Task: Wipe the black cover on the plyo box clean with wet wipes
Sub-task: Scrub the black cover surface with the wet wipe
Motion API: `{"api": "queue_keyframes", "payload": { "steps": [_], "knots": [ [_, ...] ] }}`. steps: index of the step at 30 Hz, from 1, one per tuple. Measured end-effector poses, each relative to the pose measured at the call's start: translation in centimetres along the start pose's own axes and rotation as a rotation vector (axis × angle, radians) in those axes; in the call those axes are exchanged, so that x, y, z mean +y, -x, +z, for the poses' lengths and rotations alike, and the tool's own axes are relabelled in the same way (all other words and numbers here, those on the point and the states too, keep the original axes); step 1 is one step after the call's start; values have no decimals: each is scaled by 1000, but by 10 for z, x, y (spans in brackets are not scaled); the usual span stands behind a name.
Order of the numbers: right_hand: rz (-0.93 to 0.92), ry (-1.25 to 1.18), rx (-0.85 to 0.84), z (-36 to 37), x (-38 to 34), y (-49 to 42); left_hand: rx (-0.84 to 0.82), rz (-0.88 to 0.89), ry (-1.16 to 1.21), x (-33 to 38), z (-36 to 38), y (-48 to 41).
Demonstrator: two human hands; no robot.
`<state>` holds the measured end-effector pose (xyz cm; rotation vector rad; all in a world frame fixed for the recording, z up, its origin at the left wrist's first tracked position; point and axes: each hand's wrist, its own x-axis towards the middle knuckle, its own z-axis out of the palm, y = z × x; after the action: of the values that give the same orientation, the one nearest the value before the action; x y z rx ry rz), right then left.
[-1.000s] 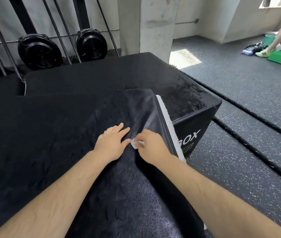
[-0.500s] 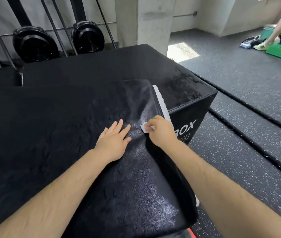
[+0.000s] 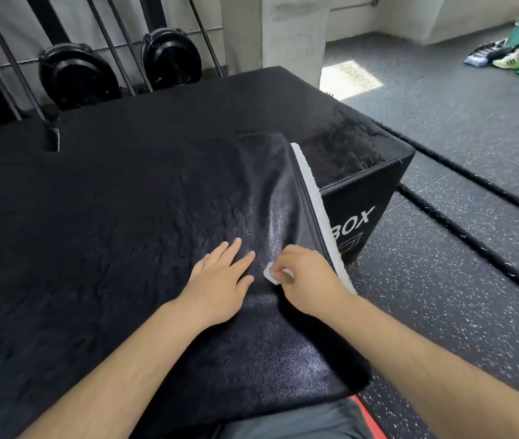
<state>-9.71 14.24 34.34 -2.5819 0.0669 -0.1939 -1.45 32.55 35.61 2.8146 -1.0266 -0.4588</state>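
Black cover drapes box | your right hand pinches wipe near its right fold | left hand flat, fingers spread, just beside | unwiped cover lies leftward.

The left hand lies palm down, fingers spread and straight, forearm bare. Just beside its fingertips, the right hand is curled, thumb and fingers pinched together, knuckles up, its forearm reaching in from the lower right.
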Motion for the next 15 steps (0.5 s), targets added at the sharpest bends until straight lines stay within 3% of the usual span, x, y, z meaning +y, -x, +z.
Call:
{"api": "queue_keyframes", "payload": {
  "steps": [2, 7, 12, 15],
  "knots": [
    [-39, 11, -28, -8, 6, 1, 6, 9, 14, -1, 1, 3],
    [140, -33, 96, -12, 15, -19, 12, 16, 29, -3, 6, 6],
    [-70, -60, -36, -4, -16, 35, 7, 26, 89, -3, 5, 9],
    [51, -60, 17, -10, 0, 9, 7, 21, 86, 0, 2, 9]
  ]
}}
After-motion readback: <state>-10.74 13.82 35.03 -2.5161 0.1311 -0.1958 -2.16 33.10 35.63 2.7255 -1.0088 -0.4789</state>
